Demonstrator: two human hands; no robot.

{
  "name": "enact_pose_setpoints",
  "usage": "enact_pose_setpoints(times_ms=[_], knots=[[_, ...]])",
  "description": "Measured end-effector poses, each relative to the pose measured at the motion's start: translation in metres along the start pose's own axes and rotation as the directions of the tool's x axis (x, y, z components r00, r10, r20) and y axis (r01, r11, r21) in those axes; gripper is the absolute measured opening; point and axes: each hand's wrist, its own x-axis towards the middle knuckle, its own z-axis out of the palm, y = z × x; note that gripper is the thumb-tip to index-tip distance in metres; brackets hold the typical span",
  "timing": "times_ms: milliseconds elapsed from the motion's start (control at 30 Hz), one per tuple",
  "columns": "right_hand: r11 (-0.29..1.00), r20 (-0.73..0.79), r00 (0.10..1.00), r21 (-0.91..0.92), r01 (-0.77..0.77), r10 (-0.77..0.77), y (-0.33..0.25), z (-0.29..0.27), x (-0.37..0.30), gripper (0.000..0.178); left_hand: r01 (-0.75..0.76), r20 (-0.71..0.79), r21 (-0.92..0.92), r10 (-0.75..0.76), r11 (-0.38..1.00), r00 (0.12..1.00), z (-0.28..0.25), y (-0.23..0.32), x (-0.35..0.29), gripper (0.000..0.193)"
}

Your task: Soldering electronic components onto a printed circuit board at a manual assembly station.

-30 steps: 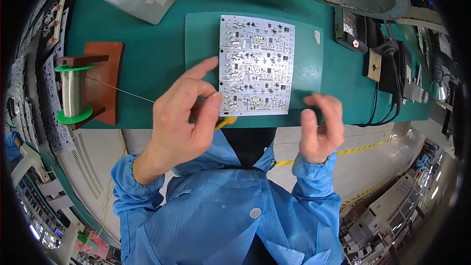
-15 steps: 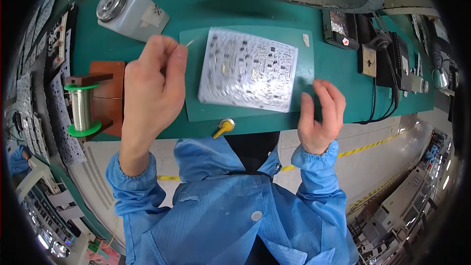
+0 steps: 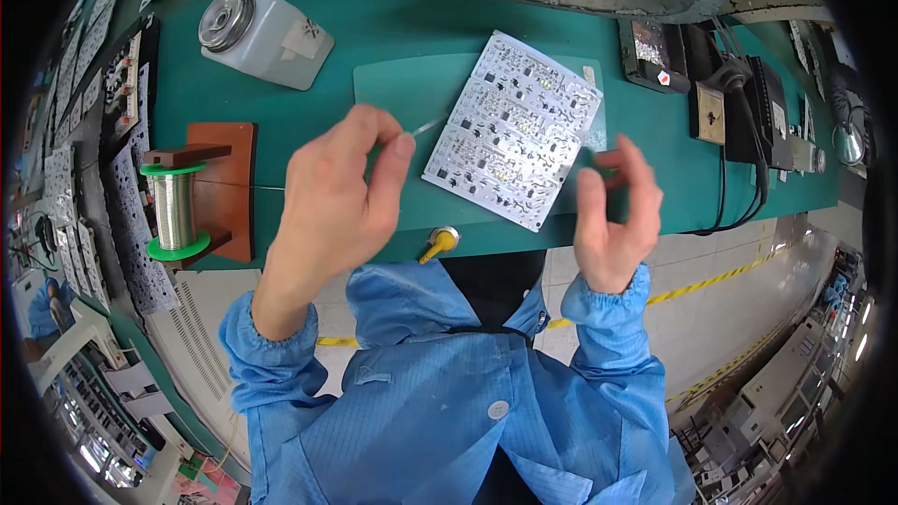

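My left hand (image 3: 341, 192) is closed in a pinch on a thin solder wire (image 3: 427, 126), whose short end sticks out toward the circuit board. Another stretch of the wire runs from the spool (image 3: 174, 212) with green flanges to behind the hand. The white circuit board (image 3: 516, 131), dotted with small black and silver parts, lies turned at an angle partly over a green mat (image 3: 393, 84). Beside its right edge, my right hand (image 3: 617, 224) is open, thumb and fingers apart with nothing visible between them.
A pale square bottle (image 3: 281, 42) with a metal cap stands at the back left. A yellow-handled knob (image 3: 440, 243) sits at the bench's front edge. A large grey hood-like rim (image 3: 552, 5) overhangs the back. Black boxes with cables (image 3: 739, 112) occupy the right; more boards (image 3: 117, 224) line the left.
The circuit board, blurred before, has shifted right and turned clockwise. My left hand has moved right with the solder wire. My right hand stays beside the board.
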Motion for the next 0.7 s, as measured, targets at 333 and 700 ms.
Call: enact_pose_setpoints(times_ms=[333,700], knots=[[0.970,0.248,0.939,0.109,0.219,-0.240,-0.006,-0.004,0.015,0.037,-0.049,0.161,-0.213,0.085,0.976,0.983,0.009,0.004,-0.036,0.001],[0.337,0.039,0.762,0.881,-0.331,0.647,0.104,-0.071,0.062,0.039,-0.198,-0.072,-0.244,0.186,0.949,0.980,0.020,0.004,-0.044,0.016]])
